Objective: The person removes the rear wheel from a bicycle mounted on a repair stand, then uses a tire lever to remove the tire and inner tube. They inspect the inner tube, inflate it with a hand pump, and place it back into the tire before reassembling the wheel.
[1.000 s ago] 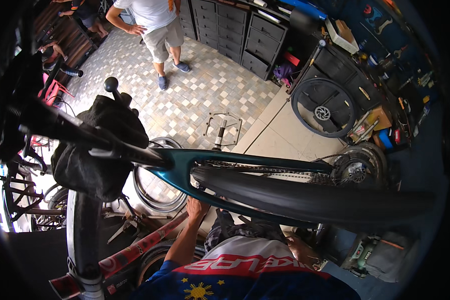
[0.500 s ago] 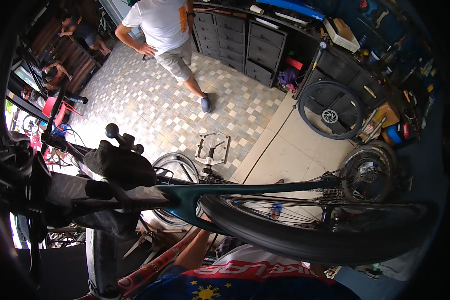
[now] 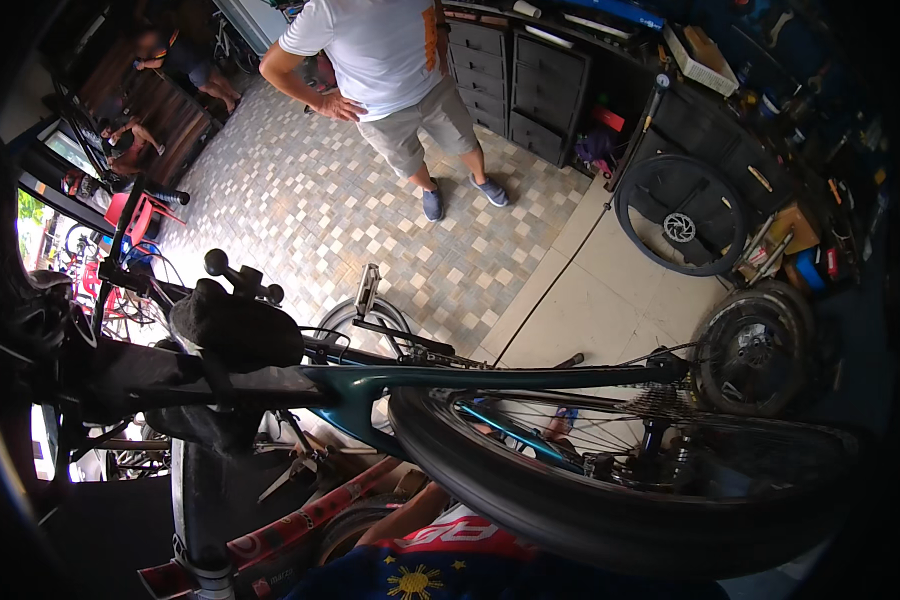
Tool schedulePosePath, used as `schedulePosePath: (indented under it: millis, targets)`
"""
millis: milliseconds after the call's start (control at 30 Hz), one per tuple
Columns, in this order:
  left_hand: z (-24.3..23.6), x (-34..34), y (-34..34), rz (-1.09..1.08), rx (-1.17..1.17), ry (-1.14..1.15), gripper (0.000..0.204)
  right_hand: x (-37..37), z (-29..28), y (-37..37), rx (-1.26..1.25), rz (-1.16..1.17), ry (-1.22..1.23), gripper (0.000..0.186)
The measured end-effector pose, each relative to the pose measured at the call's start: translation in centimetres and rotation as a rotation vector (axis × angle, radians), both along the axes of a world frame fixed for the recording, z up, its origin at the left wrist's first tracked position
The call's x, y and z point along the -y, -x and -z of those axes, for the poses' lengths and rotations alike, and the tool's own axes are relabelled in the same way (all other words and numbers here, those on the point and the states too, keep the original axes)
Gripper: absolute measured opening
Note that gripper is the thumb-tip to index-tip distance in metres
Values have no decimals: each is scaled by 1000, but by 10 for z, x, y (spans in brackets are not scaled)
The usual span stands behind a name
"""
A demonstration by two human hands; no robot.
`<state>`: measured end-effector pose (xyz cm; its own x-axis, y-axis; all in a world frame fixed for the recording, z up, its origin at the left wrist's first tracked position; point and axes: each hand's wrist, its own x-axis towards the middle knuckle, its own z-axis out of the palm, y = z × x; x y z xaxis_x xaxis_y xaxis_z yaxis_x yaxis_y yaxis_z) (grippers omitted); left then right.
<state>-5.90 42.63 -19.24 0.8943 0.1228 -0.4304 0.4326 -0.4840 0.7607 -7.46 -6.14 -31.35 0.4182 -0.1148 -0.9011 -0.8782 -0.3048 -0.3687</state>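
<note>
A bicycle with a dark green frame (image 3: pixel 490 376) hangs across the view, gripped at its dark tube by a black padded clamp (image 3: pixel 235 325) of a repair stand. My left forearm (image 3: pixel 410 512) reaches up from the lower edge and passes behind the rear tire (image 3: pixel 610 510). The frame and wheel hide that hand and its fingers, so its grip cannot be made out. My right hand does not show. Rear sprockets (image 3: pixel 658 400) sit at the wheel's hub. A flat pedal (image 3: pixel 367 290) on its crank arm (image 3: pixel 405 337) stands out beyond the frame.
A person in a white shirt (image 3: pixel 380 60) stands on the tiled floor, hand on hip. Along the wall are dark drawers (image 3: pixel 545 95), a loose wheel (image 3: pixel 625 215) and another tire (image 3: pixel 705 350). A red frame tube (image 3: pixel 310 515) lies below the stand. Other people are at far left.
The crank has turned, so the pedal now lies further left and edge-on. My view has shifted slightly. The standing person now has both feet in sight.
</note>
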Motion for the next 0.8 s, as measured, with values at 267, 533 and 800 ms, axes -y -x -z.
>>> schedulePosePath:
  millis: [267,533,800]
  targets:
    - [-59,7,4,214,97,86,32,21,4,-10,25,-30,-6,19]
    - [-123,-21,-5,403,490,-123,32,35,8,-11,28,-42,-6,19]
    - [-219,-58,-14,-228,16,-355,40,42,6,-10,33,-44,-6,19]
